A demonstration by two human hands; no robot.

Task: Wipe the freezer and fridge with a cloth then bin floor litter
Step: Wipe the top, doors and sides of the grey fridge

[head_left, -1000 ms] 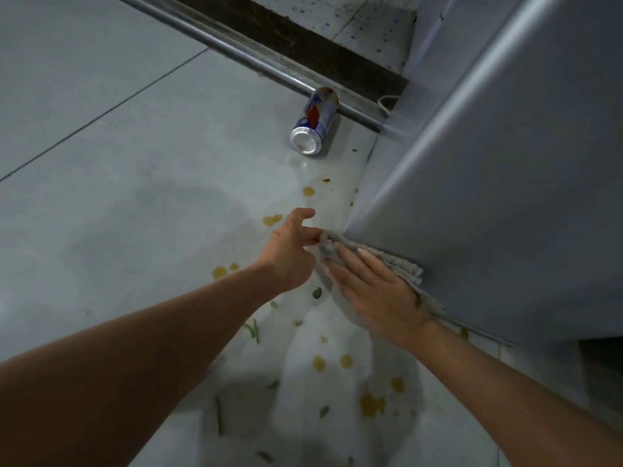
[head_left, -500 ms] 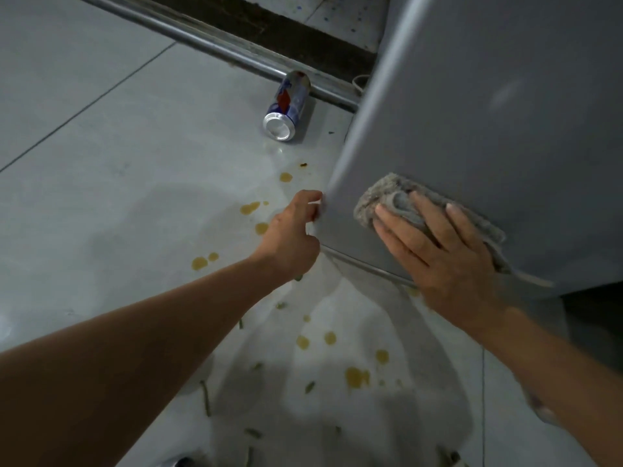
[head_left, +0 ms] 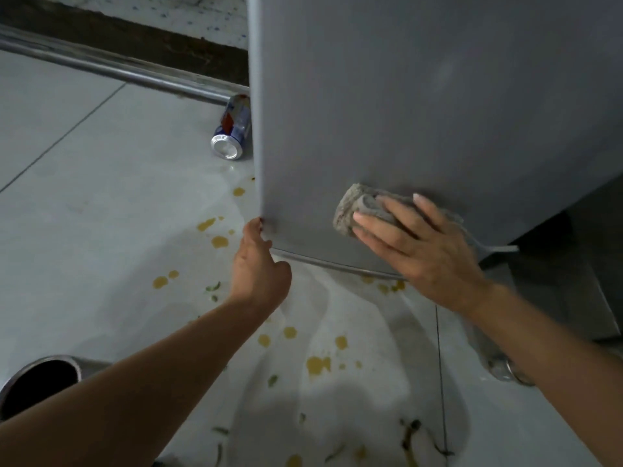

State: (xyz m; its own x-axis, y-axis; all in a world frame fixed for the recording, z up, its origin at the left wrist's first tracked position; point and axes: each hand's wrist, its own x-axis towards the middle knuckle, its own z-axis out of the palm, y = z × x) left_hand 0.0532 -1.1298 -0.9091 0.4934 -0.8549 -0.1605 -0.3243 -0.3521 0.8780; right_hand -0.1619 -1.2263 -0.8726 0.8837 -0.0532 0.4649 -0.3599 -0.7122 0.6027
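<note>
The grey fridge door fills the upper right, swung out over the floor. My right hand presses a folded grey cloth flat against the door's lower part, fingers straight. My left hand holds the door's lower left corner, with the fingers wrapped behind its edge. A crushed drink can lies on the floor behind the door's left edge, partly hidden. Yellow spill spots and green scraps dot the white tiles below.
A round metal bin with a dark opening stands at the lower left. A metal rail runs along the floor at the back. A small metal object lies on the floor under my right forearm.
The door has swung further out and now hides part of the can. My right hand and the cloth have slid up from the bottom edge and rightwards across the door. The bin has come into view.
</note>
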